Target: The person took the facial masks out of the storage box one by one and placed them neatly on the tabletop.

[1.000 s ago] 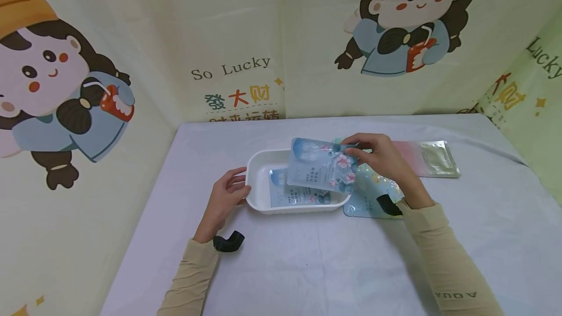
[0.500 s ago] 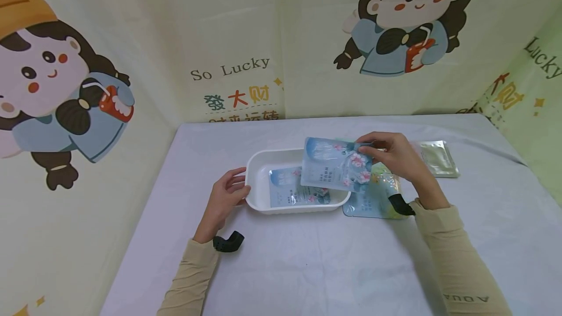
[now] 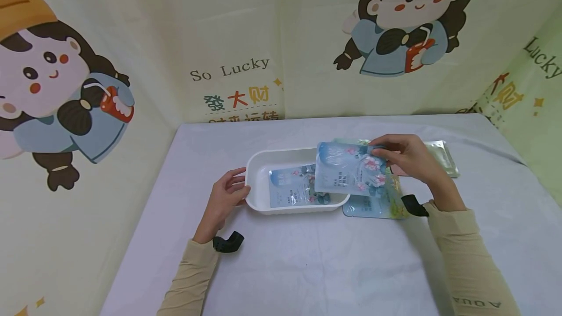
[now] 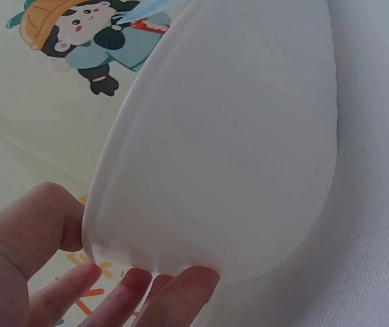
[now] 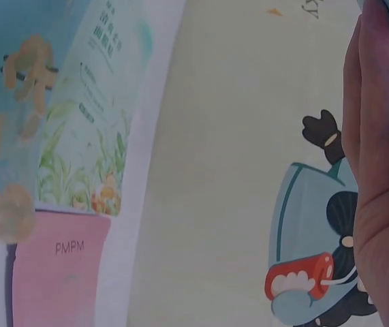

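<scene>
My right hand (image 3: 410,159) pinches the right upper corner of a blue sheet mask packet (image 3: 344,167) printed with pink flowers. It hangs over the right end of a white plastic tray (image 3: 260,187). A matching sheet mask packet (image 3: 287,187) lies inside the tray, partly covered by the raised one. At the tray's left end, my left hand (image 3: 223,199) holds the rim; in the left wrist view its thumb is at the edge and its fingertips touch the outer end wall (image 4: 221,150).
Right of the tray lie a blue packet (image 3: 366,207), a green packet with plant prints (image 5: 85,136) and a pink packet (image 5: 61,266) with a silver end (image 3: 442,159), partly behind my right hand. A white cloth (image 3: 281,267) covers the table; printed curtains (image 3: 316,87) stand behind.
My right hand has moved right with the blue sheet mask packet, uncovering more of the packet in the tray. The left hand and the tray have stayed put.
</scene>
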### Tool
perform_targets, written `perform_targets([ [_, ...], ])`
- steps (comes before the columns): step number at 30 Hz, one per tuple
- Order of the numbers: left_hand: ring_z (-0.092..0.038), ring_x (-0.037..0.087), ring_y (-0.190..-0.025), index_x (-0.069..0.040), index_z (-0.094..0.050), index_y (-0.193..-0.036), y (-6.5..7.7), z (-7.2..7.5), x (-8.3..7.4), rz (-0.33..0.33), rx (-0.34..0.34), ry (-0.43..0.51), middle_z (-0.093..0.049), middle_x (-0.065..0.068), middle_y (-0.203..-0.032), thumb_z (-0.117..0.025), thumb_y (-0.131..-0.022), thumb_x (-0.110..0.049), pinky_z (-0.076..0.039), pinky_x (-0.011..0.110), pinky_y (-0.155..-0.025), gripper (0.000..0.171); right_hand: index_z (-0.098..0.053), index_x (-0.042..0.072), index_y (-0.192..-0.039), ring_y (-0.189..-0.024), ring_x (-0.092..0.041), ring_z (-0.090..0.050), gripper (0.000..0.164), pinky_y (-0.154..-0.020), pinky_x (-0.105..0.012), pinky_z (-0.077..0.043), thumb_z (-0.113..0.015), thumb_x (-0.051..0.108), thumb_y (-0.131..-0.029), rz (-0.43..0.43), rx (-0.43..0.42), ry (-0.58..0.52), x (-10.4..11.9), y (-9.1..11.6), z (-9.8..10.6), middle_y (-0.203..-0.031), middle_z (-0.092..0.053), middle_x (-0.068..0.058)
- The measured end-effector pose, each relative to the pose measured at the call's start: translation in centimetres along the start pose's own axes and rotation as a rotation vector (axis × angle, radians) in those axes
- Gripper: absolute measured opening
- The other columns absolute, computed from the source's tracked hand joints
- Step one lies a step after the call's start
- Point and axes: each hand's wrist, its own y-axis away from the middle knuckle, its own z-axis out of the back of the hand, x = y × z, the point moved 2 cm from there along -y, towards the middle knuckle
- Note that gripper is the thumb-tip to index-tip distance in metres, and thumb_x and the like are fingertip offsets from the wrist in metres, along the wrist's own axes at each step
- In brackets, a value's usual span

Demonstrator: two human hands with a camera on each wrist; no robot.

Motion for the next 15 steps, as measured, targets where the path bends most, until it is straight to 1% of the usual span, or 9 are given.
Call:
perform_targets([
  [4,-0.062,0.03,-0.118,-0.018,-0.053,-0.139,0.0,0.0,0.0,0.0,0.0,-0.001,-0.06,0.013,-0.133,-0.069,-0.09,-0.01,-0.061,0.038,-0.076,0.051,-0.07,0.001,-0.114,-0.078,-0.01,-0.064,0.022,-0.063,-0.02,-0.057,-0.069,0.005,-0.092,-0.003,-0.012,0.002,-0.3,0.4,0.7,-0.101,-0.068,0.008],
  [8,-0.062,0.031,-0.117,-0.018,-0.054,-0.139,0.0,0.0,0.0,-0.003,0.0,-0.001,-0.06,0.013,-0.133,-0.069,-0.09,-0.01,-0.061,0.039,-0.077,0.051,-0.07,-0.001,-0.113,-0.075,-0.011,-0.065,0.022,-0.062,-0.02,-0.057,-0.068,0.002,-0.091,0.004,-0.028,-0.006,-0.4,0.7,1.5,-0.099,-0.069,0.01],
  [15,-0.062,0.03,-0.117,-0.018,-0.054,-0.138,-0.1,0.1,0.0,0.0,0.002,0.005,-0.06,0.013,-0.133,-0.069,-0.09,-0.01,-0.061,0.038,-0.077,0.051,-0.071,0.001,-0.114,-0.075,-0.012,-0.067,0.022,-0.062,-0.025,-0.059,-0.068,0.003,-0.092,-0.066,-0.058,-0.01,-0.6,1.6,2.3,-0.099,-0.07,0.013],
])
